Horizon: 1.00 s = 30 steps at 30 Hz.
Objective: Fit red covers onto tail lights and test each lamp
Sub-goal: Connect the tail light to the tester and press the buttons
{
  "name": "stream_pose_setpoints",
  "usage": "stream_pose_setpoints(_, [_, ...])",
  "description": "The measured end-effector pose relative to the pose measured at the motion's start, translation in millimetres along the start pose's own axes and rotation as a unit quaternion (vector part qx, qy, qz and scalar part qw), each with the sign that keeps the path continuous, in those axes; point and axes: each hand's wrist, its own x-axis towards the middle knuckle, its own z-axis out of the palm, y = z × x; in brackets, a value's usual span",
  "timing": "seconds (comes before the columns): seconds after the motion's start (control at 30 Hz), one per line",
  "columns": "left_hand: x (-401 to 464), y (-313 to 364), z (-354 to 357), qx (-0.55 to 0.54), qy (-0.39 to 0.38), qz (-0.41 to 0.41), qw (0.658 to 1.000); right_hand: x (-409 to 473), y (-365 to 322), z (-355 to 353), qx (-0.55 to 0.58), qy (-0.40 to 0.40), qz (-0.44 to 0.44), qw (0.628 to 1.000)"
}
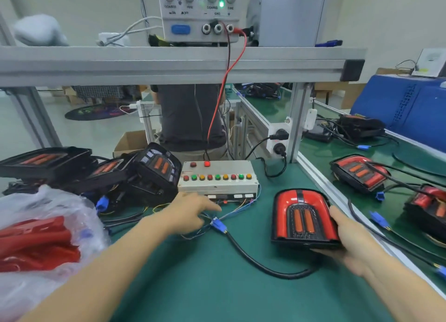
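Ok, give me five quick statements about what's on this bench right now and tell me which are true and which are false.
1. The right hand holds the tail light that has a red cover fitted. True.
2. The left hand is pressing a button on top of the button box. False: it reaches toward the thin wires near the blue plug, in front of the box.
3. A green light glows on the power supply on the shelf. True.
4. The plastic bag of red covers lies to the right of the held tail light. False: it lies at the left of the bench.
5. The held tail light's black cable runs to the blue plug. True.
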Motion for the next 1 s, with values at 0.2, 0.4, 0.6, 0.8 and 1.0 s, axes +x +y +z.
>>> stream_pose_setpoints(0.2, [5.6,-2.6,22.7,0.067,0.059,0.028,0.996,0.0,4.6,-2.9,-0.218,0.048,-0.126,0.967])
stream_pose_setpoints(0.4, [1.7,-1.9,16.5,-0.02,0.12,0.048,0.991,0.5,-9.1,-9.0,-0.455,0.101,-0.191,0.864])
stream_pose_setpoints(0.6, [-4.9,-0.1,11.0,-0.084,0.175,0.065,0.979,-42.7,-13.1,41.1,-0.536,0.157,-0.483,0.674])
stream_pose_setpoints(0.8, [-9.9,9.2,5.4,-0.129,0.228,0.071,0.962,-59.2,14.2,117.9,-0.637,-0.031,-0.443,0.63])
stream_pose_setpoints(1.0, [-18.5,5.9,4.5,-0.08,0.233,0.099,0.964,-54.4,16.0,121.6,-0.595,-0.01,-0.486,0.64])
